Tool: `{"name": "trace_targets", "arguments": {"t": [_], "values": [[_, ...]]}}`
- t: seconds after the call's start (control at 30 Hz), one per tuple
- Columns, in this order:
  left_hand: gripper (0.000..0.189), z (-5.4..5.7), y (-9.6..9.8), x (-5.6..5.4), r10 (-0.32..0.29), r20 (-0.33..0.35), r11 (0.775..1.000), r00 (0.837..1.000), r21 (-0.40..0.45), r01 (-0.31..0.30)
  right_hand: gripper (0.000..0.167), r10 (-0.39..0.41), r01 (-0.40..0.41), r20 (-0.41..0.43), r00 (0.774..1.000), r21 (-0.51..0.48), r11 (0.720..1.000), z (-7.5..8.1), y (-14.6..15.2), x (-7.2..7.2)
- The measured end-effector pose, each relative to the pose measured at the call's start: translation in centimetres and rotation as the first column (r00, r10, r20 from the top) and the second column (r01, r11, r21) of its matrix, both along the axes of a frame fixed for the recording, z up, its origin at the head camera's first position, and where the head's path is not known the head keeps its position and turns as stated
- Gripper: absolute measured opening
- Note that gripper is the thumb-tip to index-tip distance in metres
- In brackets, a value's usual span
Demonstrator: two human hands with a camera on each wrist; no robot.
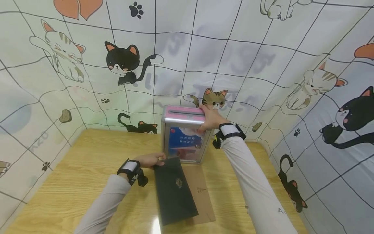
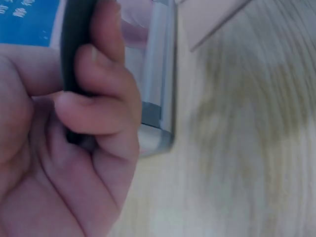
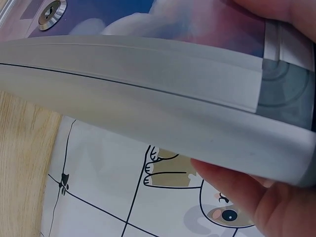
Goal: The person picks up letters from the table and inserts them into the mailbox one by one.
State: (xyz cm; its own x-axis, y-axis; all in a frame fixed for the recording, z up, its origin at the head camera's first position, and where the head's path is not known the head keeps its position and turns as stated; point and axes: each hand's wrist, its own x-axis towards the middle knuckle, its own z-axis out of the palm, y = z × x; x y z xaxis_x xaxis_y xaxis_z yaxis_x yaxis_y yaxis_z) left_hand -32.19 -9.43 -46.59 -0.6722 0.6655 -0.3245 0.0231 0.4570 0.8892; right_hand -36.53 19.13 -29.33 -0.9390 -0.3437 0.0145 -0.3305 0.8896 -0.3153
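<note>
A pink-topped box (image 1: 182, 117) with silver metal edges, a slot in its lid and a blue printed front panel stands upright on the table. My right hand (image 1: 211, 118) grips its top right corner; the right wrist view shows fingers on both faces of the metal edge, with a round lock (image 3: 52, 15) on the front. At the box's lower left, my left hand (image 1: 150, 160) pinches the upper left corner of a dark envelope (image 1: 172, 198) with a small gold emblem. Its fingers (image 2: 101, 113) curl round the envelope's edge. Partly hidden beneath lies a brown envelope (image 1: 201, 191).
The wooden table (image 1: 102, 156) carries the box near its back edge. Behind and on both sides hangs a white cloth (image 1: 175, 65) printed with cats and grid lines, close to the box's back.
</note>
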Motion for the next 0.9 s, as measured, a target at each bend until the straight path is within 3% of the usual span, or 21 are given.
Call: {"name": "trace_targets", "arguments": {"t": [0.23, 0.5, 0.7, 0.9], "values": [[0.024, 2.6, 0.3, 0.2, -0.032, -0.075, 0.998, 0.997, -0.051, 0.028, 0.108, -0.004, 0.004, 0.004, 1.0, -0.002, 1.0, 0.1, -0.1, 0.1], [0.023, 4.7, 0.5, 0.2, -0.037, -0.137, 0.996, 0.99, -0.083, 0.025, 0.106, -0.006, 0.006, 0.012, 1.0, -0.008, 1.0, 0.2, -0.1, 0.2], [0.019, 6.3, 1.0, 0.0, -0.066, -0.253, 0.996, 0.965, -0.082, 0.047, 0.104, -0.006, 0.006, 0.012, 1.0, 0.0, 1.0, 0.2, -0.1, 0.2], [0.017, 8.2, 1.7, 0.1, -0.118, -0.372, 0.991, 0.921, -0.11, 0.082, 0.104, -0.003, 0.003, 0.016, 1.0, -0.007, 1.0, 0.3, -0.2, 0.4]]}}
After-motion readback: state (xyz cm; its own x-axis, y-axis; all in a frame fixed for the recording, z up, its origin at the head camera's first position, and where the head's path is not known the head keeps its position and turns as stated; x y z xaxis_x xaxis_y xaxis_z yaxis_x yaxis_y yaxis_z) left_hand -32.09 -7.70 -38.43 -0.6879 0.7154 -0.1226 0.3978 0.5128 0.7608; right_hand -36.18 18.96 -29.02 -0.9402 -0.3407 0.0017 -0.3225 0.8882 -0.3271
